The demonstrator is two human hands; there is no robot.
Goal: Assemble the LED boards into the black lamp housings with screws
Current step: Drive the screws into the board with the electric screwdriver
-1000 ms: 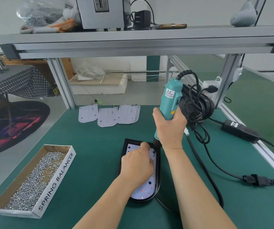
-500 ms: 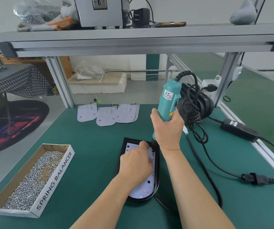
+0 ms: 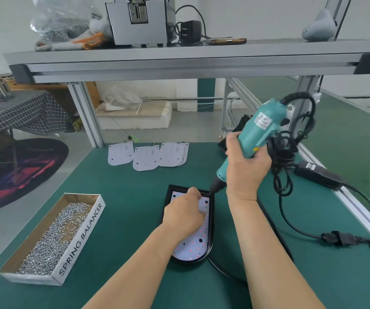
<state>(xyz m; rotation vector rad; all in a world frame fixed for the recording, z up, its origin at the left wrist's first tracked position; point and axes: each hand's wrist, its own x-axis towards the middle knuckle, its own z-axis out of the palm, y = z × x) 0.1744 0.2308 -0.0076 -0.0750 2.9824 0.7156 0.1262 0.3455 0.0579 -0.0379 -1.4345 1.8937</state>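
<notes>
LED board (image 3: 193, 244) white, red-dotted, inside black housing (image 3: 187, 262)

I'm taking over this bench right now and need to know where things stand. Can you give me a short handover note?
Right hand grips the teal screwdriver, tilted, bit at the far right corner of the black housing.
Left hand rests on the LED board seated in that housing, fingers curled; any screw in them is hidden.
Done: one board placed. Screws driven: cannot tell.
Left: finish screwing this board; spare boards lie at the table's far edge, screws in the cardboard box on the left.
</notes>
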